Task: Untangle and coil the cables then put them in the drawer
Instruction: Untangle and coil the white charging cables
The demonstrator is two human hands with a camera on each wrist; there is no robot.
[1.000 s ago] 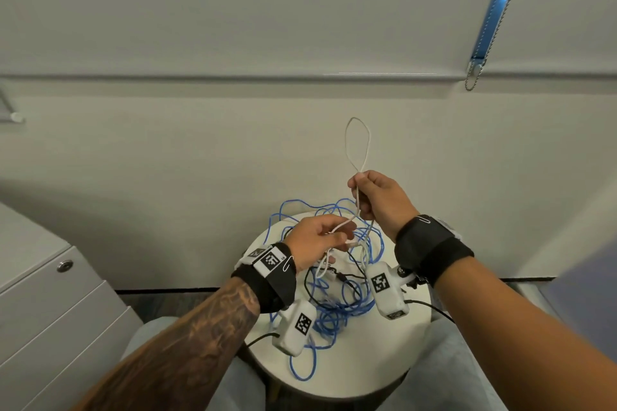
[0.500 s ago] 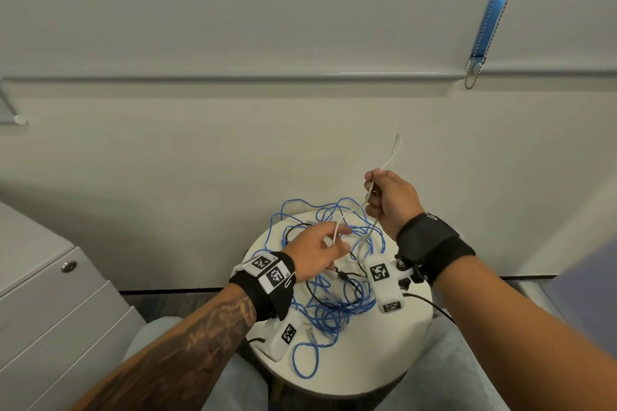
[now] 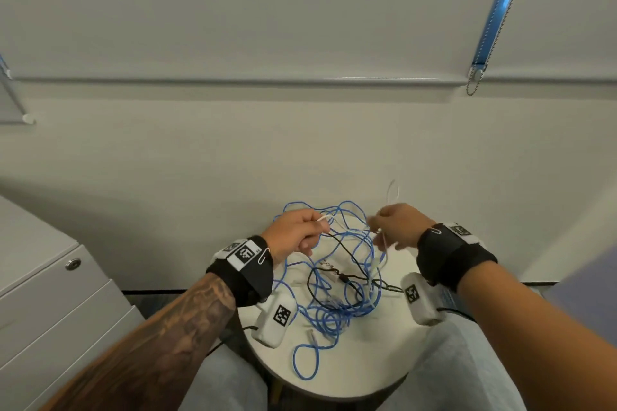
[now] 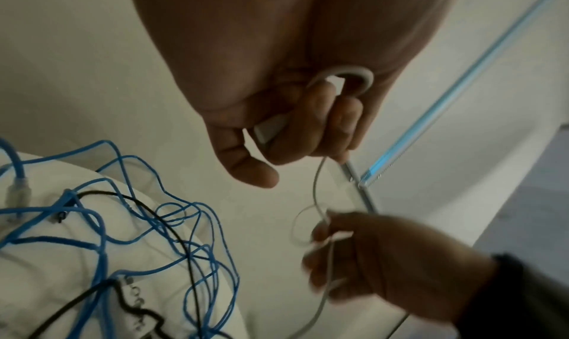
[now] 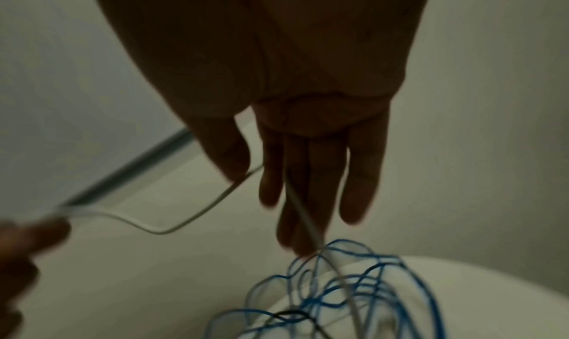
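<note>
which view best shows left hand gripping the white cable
Left wrist view: the left hand curls round the white cable, plug visible by the thumb. Head view shows mostly knuckles; right wrist view, a blurred fist.

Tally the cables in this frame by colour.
white cable: 1, gripped by the left hand and pinched by the right hand
black cable: at least 1
blue cable: at least 1, tangled
Total: at least 3

An off-white wall [image 3: 200,160] rises behind a round white desk [image 3: 377,367]. A grey drawer cabinet [image 3: 50,304] with a lock [image 3: 72,264] stands at left. A bead chain [image 3: 471,85] hangs upper right.
</note>
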